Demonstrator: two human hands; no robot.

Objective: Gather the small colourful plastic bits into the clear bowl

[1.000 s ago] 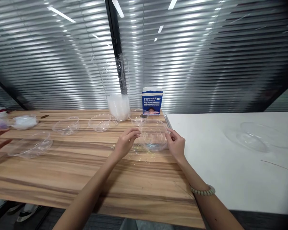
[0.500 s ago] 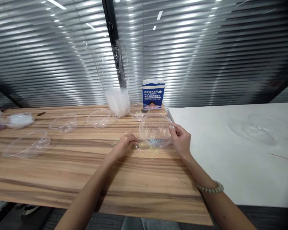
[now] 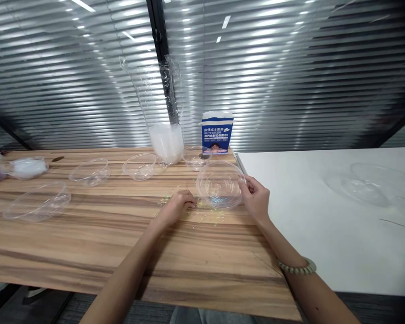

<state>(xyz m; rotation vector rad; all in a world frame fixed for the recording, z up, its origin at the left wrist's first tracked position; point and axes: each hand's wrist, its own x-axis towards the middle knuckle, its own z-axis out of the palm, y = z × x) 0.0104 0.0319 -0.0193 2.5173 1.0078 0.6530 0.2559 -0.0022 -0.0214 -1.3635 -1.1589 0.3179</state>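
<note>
A clear plastic bowl (image 3: pixel 221 173), tilted towards me, has its right rim pinched in my right hand (image 3: pixel 256 195). Small blue pieces (image 3: pixel 219 200) lie in its lower part. Just left of the bowl, my left hand (image 3: pixel 178 204) rests low at the wood tabletop with its fingers curled together. Beneath and around these fingers are scattered thin yellow-green bits (image 3: pixel 209 219), with more green bits (image 3: pixel 164 200) on the hand's far side. Whatever the left fingertips hold is too small to make out.
Clear bowls (image 3: pixel 139 167) stand along the wood table (image 3: pixel 87 252), one holding a dark disc. Behind are a stack of bowls (image 3: pixel 167 144) in a plastic sleeve and a blue box (image 3: pixel 217 132). Bagged white items (image 3: pixel 29 167) lie far left. A white table (image 3: pixel 310 252) adjoins on the right.
My left hand has shifted very slightly at the scattered bits, its fingers still curled. The right hand keeps the bowl tilted in nearly the same place. The view has moved slightly.
</note>
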